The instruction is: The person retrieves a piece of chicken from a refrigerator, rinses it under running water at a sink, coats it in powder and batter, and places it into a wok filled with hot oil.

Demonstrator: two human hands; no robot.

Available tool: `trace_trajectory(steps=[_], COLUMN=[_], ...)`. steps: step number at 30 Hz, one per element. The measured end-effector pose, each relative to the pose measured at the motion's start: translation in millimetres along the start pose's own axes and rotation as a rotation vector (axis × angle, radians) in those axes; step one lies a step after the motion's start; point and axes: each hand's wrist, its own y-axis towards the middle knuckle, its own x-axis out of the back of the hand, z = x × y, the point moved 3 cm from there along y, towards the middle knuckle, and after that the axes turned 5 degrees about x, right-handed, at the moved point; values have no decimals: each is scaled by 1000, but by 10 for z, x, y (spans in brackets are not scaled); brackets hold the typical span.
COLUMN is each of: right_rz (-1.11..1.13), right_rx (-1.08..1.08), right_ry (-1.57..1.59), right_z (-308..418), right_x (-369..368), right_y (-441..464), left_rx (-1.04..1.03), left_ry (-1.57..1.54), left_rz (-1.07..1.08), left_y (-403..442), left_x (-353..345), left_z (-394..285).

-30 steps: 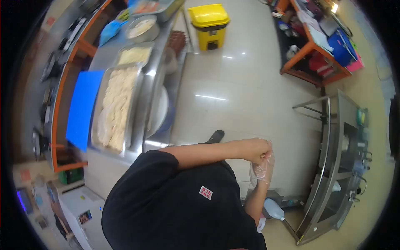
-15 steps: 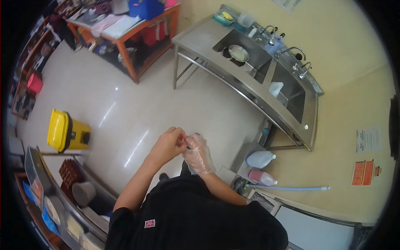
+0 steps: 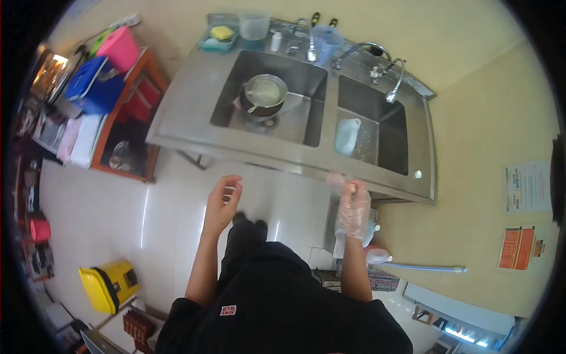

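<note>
My bare left hand [image 3: 224, 200] is raised over the floor in front of my body. Its fingers are bent but apart, and it holds nothing. On my right hand [image 3: 355, 209] is a loose clear plastic glove, near the front edge of the steel sink [image 3: 277, 162]. Its fingers are curled in. A flap of clear plastic [image 3: 336, 179] sticks out to the left of them; whether it belongs to the glove or is a separate piece I cannot tell. A strainer [image 3: 265, 89] rests over a dark pot in the left basin. A pale blue jug [image 3: 348, 135] lies in the right basin.
Taps [image 3: 311, 53] line the wall behind the basins. A yellow sponge [image 3: 221, 32] sits at the back left corner. To the left is an orange-framed table [image 3: 127, 97] bearing a blue box [image 3: 94, 85]. A yellow bin [image 3: 109, 285] stands at lower left. Jugs stand beneath the sink's right end.
My hands have come apart: the left has let go of the gloved right hand, which has moved right toward the sink edge. The view has turned and moved closer to the sink.
</note>
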Motion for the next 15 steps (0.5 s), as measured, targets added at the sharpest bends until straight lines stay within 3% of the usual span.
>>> trace_trajectory(steps=[1, 4, 7, 8, 11, 13, 15], right_rz=[-52, -143, -168, -102, -54, 47, 170], right_rx=[-29, -245, -322, -388, -317, -244, -208], right_ry=[-30, 264, 324, 243, 419, 369, 283], right_z=[-214, -811, -821, -713, -800, -793, -732], right_x=[47, 44, -93, -138, -640, -975, -1236], right_y=[155, 479, 788, 959, 1431, 1794, 2101], left_rx=[15, -55, 27, -31, -135, -231, -316], left_ry=[-7, -25, -159, -159, -30, 29, 211], left_rz=[2, 76, 157, 180, 194, 222, 120], left_y=[268, 1231, 2217, 2690, 4086, 5098, 5832], left_x=[-60, -323, -546, -654, -1096, -1486, -1832], left_z=[54, 55, -33, -12, -64, 11, -140])
